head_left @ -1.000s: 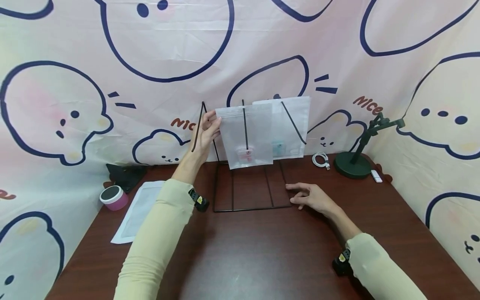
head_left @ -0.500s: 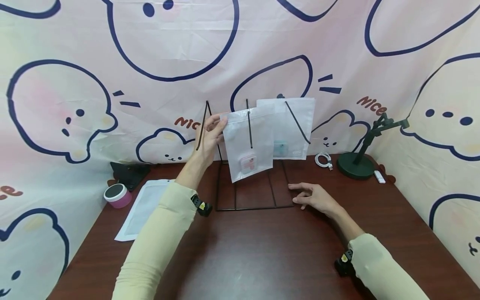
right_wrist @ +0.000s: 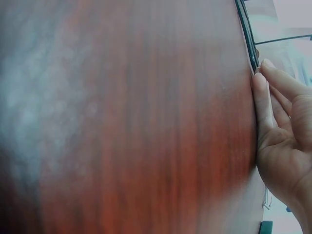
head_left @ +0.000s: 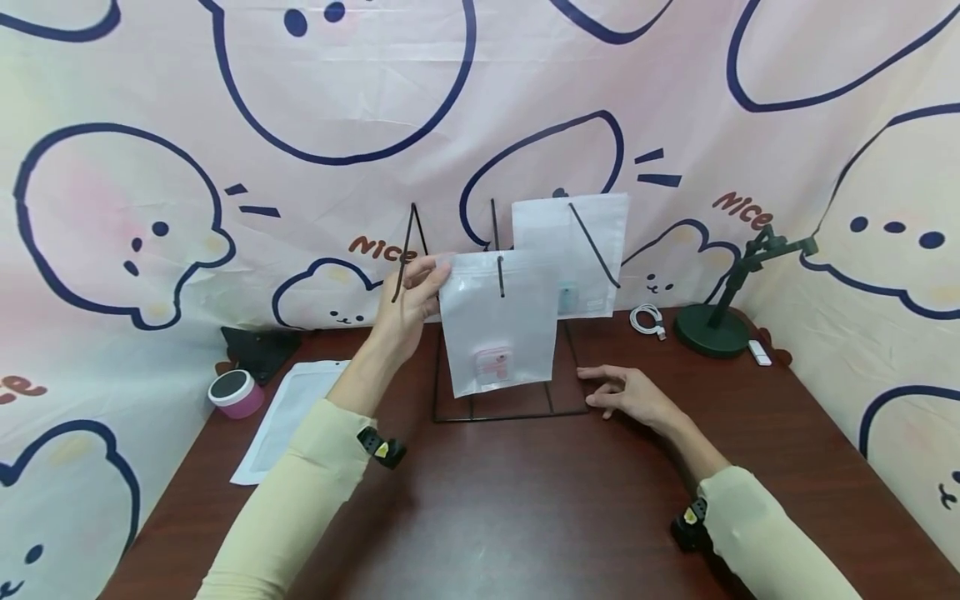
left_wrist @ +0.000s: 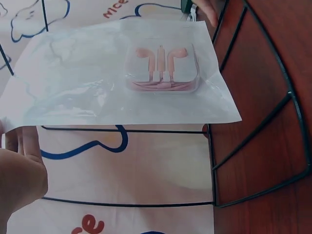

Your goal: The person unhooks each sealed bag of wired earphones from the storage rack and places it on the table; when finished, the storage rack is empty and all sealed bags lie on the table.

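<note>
"Where's the bag, next to the hand?"

"The clear bag [head_left: 487, 323] hangs just right of the left hand [head_left: 407, 315], which pinches its upper left edge. The middle prong [head_left: 502, 279] of the black wire rack [head_left: 510, 417] passes through its top. Pink earphones [left_wrist: 161, 63] show low inside (lead coiled beneath them)."

"And the right hand [head_left: 633, 396]?"

"Fingers loosely extended, tips touching the rack's right side, near its front corner; the rack stands towards the table's [head_left: 525, 508] back edge."

"What's different?"

"A second ago the bag sat higher and farther back; now it's lower, near the prong's tip. The second bag [head_left: 570, 265] still hangs on the right prong [head_left: 595, 249]."

"Any writing?"

"'Nice', in brown, repeated on the wall cloth [head_left: 675, 83]. The second bag's little mark is too small to read."
</note>
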Demonstrator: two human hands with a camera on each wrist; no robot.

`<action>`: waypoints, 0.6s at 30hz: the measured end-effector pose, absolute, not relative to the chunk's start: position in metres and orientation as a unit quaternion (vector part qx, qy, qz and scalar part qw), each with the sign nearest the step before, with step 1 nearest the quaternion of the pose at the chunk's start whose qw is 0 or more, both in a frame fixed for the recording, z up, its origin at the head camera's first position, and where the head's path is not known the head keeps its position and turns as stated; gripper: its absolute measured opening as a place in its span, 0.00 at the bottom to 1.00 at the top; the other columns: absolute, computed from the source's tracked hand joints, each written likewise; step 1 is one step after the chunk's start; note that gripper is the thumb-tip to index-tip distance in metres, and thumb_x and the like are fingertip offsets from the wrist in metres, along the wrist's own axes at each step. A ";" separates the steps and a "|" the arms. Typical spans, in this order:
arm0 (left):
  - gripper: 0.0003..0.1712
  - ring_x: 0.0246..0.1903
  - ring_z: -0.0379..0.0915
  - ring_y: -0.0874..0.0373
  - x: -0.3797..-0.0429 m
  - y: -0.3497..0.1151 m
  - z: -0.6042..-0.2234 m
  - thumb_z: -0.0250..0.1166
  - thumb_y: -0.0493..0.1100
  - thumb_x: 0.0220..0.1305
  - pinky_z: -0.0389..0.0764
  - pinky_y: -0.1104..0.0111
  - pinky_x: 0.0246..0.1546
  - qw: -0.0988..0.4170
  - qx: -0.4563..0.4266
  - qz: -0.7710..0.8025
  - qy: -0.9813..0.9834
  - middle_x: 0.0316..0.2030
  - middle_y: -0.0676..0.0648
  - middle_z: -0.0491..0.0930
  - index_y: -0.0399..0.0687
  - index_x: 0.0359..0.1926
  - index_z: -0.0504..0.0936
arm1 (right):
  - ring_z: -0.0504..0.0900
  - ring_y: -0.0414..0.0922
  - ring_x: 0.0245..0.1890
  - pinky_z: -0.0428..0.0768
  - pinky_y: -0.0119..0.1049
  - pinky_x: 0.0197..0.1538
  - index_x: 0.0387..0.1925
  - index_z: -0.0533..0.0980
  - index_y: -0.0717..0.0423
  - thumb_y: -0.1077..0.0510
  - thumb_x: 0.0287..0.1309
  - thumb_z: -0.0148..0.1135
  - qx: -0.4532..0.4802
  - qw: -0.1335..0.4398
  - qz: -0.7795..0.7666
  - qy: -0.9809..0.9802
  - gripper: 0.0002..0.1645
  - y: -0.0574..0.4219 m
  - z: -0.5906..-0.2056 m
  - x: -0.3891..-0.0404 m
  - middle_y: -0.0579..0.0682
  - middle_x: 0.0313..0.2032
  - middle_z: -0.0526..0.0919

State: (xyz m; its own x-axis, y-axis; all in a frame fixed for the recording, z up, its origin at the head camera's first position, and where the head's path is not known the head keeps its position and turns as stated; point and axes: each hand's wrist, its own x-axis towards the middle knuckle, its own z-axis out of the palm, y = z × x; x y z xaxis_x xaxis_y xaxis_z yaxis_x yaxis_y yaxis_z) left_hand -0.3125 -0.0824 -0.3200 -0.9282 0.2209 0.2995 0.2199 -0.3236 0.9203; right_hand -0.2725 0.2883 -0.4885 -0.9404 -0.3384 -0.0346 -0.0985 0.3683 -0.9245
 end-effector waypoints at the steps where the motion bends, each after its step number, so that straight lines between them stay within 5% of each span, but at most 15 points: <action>1: 0.16 0.35 0.80 0.57 -0.309 -0.083 -0.321 0.66 0.43 0.65 0.83 0.67 0.32 0.003 0.195 0.791 0.580 0.41 0.46 0.83 0.43 0.51 0.84 | 0.83 0.50 0.40 0.84 0.44 0.34 0.63 0.73 0.55 0.56 0.57 0.70 -0.132 0.110 -0.545 0.821 0.32 0.289 -0.488 -0.272 0.53 0.61 0.76; 12: 0.09 0.38 0.81 0.57 -0.270 -0.092 -0.320 0.63 0.39 0.67 0.84 0.65 0.33 0.056 0.207 0.788 0.577 0.42 0.48 0.84 0.46 0.46 0.86 | 0.83 0.49 0.39 0.84 0.43 0.34 0.63 0.73 0.54 0.55 0.57 0.69 -0.133 0.111 -0.546 0.820 0.32 0.289 -0.486 -0.272 0.54 0.61 0.76; 18: 0.08 0.40 0.80 0.56 -0.243 -0.103 -0.314 0.66 0.40 0.65 0.84 0.65 0.35 0.068 0.198 0.770 0.603 0.47 0.48 0.82 0.48 0.44 0.87 | 0.83 0.54 0.37 0.84 0.42 0.34 0.63 0.73 0.53 0.56 0.58 0.69 -0.119 0.119 -0.545 0.822 0.31 0.287 -0.484 -0.269 0.60 0.52 0.82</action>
State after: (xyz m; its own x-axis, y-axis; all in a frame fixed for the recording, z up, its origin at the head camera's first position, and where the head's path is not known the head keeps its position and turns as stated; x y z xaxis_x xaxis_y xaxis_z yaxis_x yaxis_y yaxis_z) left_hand -0.2433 -0.1033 -0.3143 -0.9127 0.3429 0.2221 0.1337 -0.2630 0.9555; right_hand -0.2689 0.2869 -0.4836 -0.9434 -0.3253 -0.0652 -0.0665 0.3781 -0.9234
